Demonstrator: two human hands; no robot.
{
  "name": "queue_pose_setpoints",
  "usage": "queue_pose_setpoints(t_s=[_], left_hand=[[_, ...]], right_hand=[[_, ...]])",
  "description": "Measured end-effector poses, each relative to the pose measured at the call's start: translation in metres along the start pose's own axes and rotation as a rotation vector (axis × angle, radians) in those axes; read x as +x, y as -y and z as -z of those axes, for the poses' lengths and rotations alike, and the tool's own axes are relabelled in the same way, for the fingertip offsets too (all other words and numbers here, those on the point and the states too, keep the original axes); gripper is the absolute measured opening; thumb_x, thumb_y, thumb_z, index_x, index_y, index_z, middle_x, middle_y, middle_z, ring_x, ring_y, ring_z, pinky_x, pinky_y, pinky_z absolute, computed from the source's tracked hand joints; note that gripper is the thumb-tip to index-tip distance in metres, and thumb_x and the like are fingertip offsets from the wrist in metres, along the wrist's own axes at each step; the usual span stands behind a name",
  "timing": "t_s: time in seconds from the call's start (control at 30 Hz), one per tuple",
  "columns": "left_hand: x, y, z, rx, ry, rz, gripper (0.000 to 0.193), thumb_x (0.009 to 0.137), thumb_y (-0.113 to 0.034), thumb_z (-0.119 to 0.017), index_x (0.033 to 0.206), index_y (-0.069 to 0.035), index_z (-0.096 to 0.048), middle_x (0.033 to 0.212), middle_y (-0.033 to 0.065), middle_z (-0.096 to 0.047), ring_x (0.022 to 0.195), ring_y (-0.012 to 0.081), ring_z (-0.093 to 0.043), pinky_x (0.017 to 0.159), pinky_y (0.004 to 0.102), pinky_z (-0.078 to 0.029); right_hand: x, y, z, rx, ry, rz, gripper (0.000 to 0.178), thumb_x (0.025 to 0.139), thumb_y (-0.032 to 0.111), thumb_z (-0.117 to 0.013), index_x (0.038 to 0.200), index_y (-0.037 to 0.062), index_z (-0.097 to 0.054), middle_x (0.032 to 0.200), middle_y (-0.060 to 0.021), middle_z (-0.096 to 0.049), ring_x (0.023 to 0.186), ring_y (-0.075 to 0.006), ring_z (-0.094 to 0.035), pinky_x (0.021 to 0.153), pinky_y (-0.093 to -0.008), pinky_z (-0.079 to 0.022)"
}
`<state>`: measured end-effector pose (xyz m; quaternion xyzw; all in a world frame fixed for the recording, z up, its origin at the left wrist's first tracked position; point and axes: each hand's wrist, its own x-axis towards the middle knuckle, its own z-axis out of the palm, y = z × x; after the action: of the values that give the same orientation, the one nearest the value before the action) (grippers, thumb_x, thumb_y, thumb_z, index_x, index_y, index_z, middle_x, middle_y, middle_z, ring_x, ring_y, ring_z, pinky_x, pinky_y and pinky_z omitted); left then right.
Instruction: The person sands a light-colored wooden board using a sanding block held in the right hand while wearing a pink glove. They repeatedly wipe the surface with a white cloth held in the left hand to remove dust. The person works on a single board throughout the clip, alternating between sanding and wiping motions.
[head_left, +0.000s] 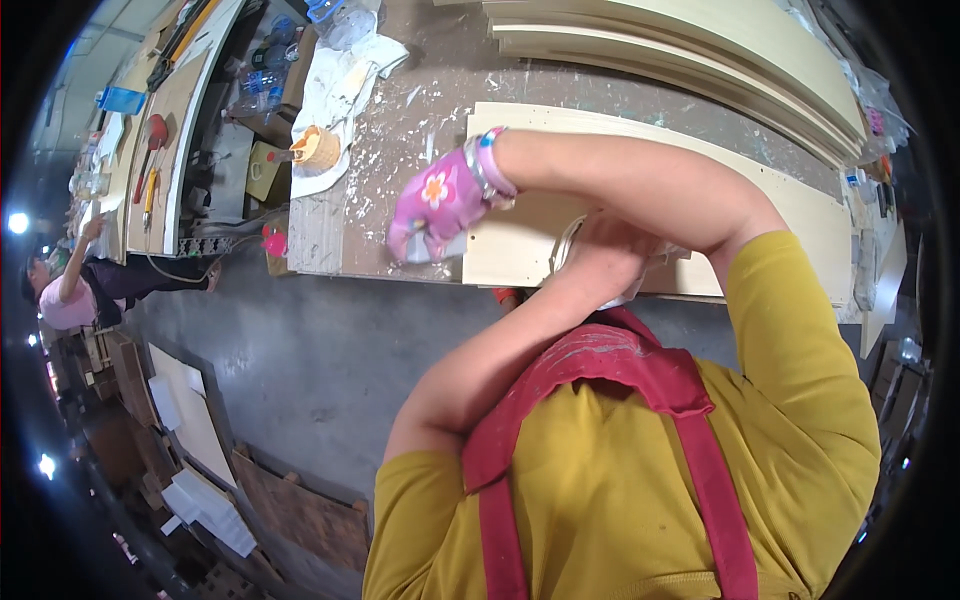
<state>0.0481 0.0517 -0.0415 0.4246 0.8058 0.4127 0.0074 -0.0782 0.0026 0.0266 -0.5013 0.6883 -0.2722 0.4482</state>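
My right forearm crosses over my left one above a pale wooden board (535, 190) at the near edge of the workbench. My right hand (435, 208), in a pink-purple glove with a flower on it, is curled at the board's left end. Its fingers are closed on a small flat grey piece (452, 247), whose kind I cannot make out. My left hand (615, 245) is bent in close to my chest over the board. Its fingers are mostly hidden under my right forearm, and some whitish, see-through material shows beside it.
A stack of long pale boards (680, 50) lies across the bench's far side. Back left are a white cloth (345, 85) and an orange-yellow cup (316, 147). A side bench (185, 130) holds tools. A person (75, 290) is at the far left, near leaning panels (195, 410).
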Motion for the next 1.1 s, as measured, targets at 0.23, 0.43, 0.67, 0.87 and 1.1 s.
queue_pose_setpoints(t_s=[0.23, 0.43, 0.67, 0.87, 1.1], left_hand=[[0.012, -0.014, 0.019, 0.073, -0.017, 0.016, 0.045, 0.066, -0.009, -0.065, 0.110, -0.012, -0.059, 0.110, 0.0123, -0.052, 0.103, 0.0325, -0.054, 0.080, 0.0444, -0.045], [0.015, -0.016, 0.027, 0.023, 0.064, 0.016, 0.045, 0.068, -0.010, -0.066, 0.112, -0.011, -0.057, 0.110, 0.0128, -0.053, 0.104, 0.0325, -0.053, 0.081, 0.0444, -0.044], [-0.001, -0.003, 0.054, 0.081, 0.227, 0.001, 0.050, 0.067, -0.019, -0.074, 0.114, -0.014, -0.057, 0.109, 0.0121, -0.052, 0.103, 0.0310, -0.051, 0.082, 0.0432, -0.042], [-0.007, -0.002, 0.058, 0.257, 0.338, -0.063, 0.053, 0.067, -0.021, -0.075, 0.116, -0.014, -0.056, 0.111, 0.0121, -0.050, 0.100, 0.0296, -0.049, 0.082, 0.0414, -0.041], [-0.016, 0.008, 0.039, 0.225, 0.207, -0.073, 0.044, 0.070, -0.023, -0.073, 0.110, -0.012, -0.059, 0.112, 0.0129, -0.050, 0.111, 0.0327, -0.045, 0.088, 0.0461, -0.041]], right_hand=[[-0.028, -0.056, 0.058, -0.021, -0.303, -0.077, 0.043, 0.077, 0.003, -0.066, 0.119, 0.0103, -0.061, 0.095, -0.0065, -0.068, 0.084, -0.0189, -0.062, 0.075, -0.0336, -0.050], [-0.056, -0.052, 0.080, -0.369, -0.538, -0.312, 0.036, 0.079, 0.004, -0.064, 0.114, 0.0098, -0.062, 0.095, -0.0092, -0.068, 0.087, -0.0266, -0.065, 0.076, -0.0372, -0.050], [-0.084, -0.044, 0.038, -0.218, -1.235, -0.350, 0.037, 0.087, 0.031, -0.057, 0.112, 0.0045, -0.051, 0.075, -0.0149, -0.065, 0.063, -0.0315, -0.063, 0.059, -0.0414, -0.050], [-0.059, -0.059, 0.012, -0.077, -1.197, -0.504, 0.036, 0.087, 0.033, -0.058, 0.105, 0.0041, -0.048, 0.074, -0.0198, -0.062, 0.070, -0.0387, -0.062, 0.063, -0.0442, -0.049], [-0.064, -0.052, 0.010, 0.015, -1.242, -0.556, 0.029, 0.087, 0.027, -0.057, 0.100, 0.0037, -0.046, 0.071, -0.0212, -0.060, 0.067, -0.0391, -0.061, 0.059, -0.0461, -0.047]])
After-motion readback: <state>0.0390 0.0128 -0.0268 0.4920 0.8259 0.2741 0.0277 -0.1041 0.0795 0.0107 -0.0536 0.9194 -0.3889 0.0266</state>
